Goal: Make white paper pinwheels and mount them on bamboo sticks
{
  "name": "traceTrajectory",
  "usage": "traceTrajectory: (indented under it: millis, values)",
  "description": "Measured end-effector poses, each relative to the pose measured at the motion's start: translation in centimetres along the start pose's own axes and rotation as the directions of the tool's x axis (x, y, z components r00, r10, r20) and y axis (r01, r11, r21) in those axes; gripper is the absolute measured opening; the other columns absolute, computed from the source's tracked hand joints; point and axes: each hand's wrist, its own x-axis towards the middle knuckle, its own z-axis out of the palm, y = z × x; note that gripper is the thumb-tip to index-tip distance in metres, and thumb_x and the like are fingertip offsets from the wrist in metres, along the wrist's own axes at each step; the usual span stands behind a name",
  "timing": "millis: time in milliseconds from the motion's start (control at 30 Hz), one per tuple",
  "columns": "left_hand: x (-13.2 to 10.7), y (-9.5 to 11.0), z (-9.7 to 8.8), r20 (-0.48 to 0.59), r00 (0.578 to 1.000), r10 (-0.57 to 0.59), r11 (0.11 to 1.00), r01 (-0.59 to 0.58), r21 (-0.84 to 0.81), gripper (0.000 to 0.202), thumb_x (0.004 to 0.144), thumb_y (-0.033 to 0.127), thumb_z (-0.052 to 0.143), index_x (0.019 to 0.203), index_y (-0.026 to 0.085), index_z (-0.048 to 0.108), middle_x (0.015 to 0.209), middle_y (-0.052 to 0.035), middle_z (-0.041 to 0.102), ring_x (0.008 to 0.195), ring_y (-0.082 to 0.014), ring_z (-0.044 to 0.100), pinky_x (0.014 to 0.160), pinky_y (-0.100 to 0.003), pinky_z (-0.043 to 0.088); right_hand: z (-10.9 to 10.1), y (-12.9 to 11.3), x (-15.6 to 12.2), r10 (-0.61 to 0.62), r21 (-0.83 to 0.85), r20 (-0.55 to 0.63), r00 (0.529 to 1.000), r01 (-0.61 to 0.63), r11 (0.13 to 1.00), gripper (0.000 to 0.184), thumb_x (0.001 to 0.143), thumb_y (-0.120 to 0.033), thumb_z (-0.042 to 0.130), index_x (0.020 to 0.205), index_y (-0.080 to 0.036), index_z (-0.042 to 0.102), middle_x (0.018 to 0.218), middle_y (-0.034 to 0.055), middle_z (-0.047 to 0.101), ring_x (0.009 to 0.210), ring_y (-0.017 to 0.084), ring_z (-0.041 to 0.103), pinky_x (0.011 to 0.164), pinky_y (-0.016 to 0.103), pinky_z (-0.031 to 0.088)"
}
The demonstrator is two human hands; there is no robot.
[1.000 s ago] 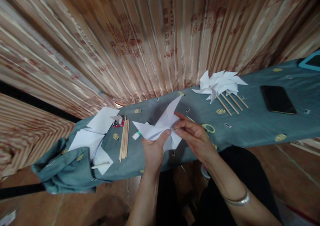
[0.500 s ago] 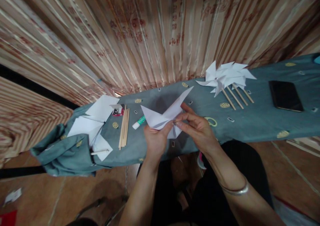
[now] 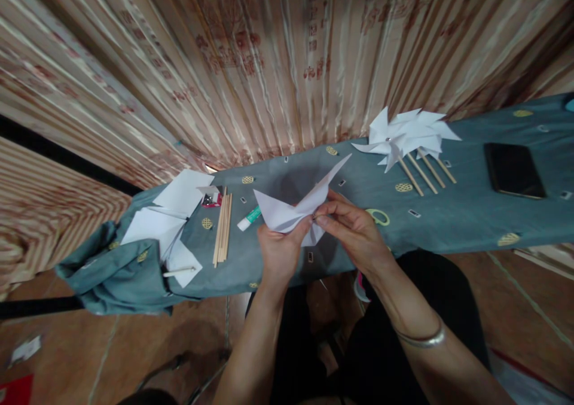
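Above the cloth, a white paper pinwheel (image 3: 287,210) is held up between both hands, its pointed blades spreading away from me. My left hand (image 3: 280,246) is closed on its lower left part, thumb pressed near the centre. My right hand (image 3: 359,231) pinches a small metal tack (image 3: 314,218) at the pinwheel's centre; the fingers partly cover it. Left of the hands lie a glue stick (image 3: 250,219) with a green label, several wooden sticks (image 3: 223,228) and a small red box (image 3: 212,199) holding shiny pieces. Scissors with yellow-green handles (image 3: 379,216) show beside my right hand.
Several finished pinwheels (image 3: 410,133) on sticks are piled at the back right. A black tablet or phone (image 3: 515,170) lies further right. White paper sheets (image 3: 155,228) lie at the left end of the teal cloth (image 3: 461,225). A patterned curtain (image 3: 287,64) hangs behind.
My right fingers have shifted slightly at the pinwheel's centre and are folded closer together. The pinwheel's right blade has tilted a little to the right. Things on the cloth have not moved.
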Motion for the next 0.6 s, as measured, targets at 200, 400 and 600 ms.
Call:
traceTrajectory:
  millis: [200,400,600]
  values:
    - [-0.03,-0.06,-0.22,0.021,1.0,0.009,1.0,-0.009,0.015,0.023,0.058,0.021,0.081,0.078,0.012,0.076,0.078,-0.0061,0.076,0.072,-0.0209,0.071,0.072,-0.032,0.058,0.13,0.09,0.05,0.007,0.073,0.022,1.0,-0.009,0.997,0.022,0.07,-0.043,0.077,0.073,-0.023,0.07,0.116,0.0033,0.062,0.111,0.023,0.057,0.1,0.037,0.043]
    - [0.01,-0.4,-0.33,0.031,0.999,0.023,0.999,-0.024,0.034,0.024,0.059,0.023,0.08,0.08,0.012,0.076,0.08,-0.0067,0.077,0.073,-0.0213,0.072,0.071,-0.032,0.059,0.19,0.46,0.05,0.042,0.145,0.049,0.998,-0.049,0.988,0.02,0.07,-0.04,0.078,0.074,-0.022,0.07,0.103,0.0029,0.064,0.108,0.022,0.056,0.099,0.036,0.04]
    - [-0.05,-0.7,-0.33,0.009,0.999,0.043,0.999,-0.044,0.009,0.023,0.059,0.022,0.08,0.079,0.012,0.075,0.079,-0.0064,0.077,0.071,-0.0194,0.071,0.07,-0.03,0.058,0.28,0.57,-0.01,0.058,0.155,0.069,0.996,-0.069,0.986,0.019,0.071,-0.039,0.077,0.075,-0.022,0.07,0.1,0.003,0.063,0.11,0.022,0.055,0.101,0.036,0.037]
